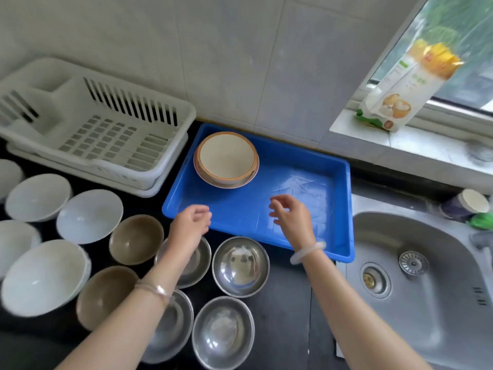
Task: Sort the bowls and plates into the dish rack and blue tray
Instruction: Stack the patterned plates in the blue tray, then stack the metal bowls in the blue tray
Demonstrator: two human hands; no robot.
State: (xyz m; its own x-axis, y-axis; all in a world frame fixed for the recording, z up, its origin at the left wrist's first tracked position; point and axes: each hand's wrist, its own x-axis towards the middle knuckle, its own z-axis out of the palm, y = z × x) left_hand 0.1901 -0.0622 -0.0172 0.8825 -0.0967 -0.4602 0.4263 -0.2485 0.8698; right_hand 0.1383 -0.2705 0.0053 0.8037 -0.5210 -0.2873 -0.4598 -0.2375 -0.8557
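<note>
left grip (pixel 192 221) and right grip (pixel 290 217) hang loose, holding nothing, over the blue tray's (pixel 240 209) near edge, the steel bowls (pixel 240 265) just below on the table (pixel 288 303), nearest the left, one cream bowl (pixel 226 156) already in the tray.

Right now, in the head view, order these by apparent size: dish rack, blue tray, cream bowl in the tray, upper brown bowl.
1. dish rack and blue tray: look alike; rack runs off frame, so unranked.
2. cream bowl.
3. brown bowl, slightly smaller.
</note>
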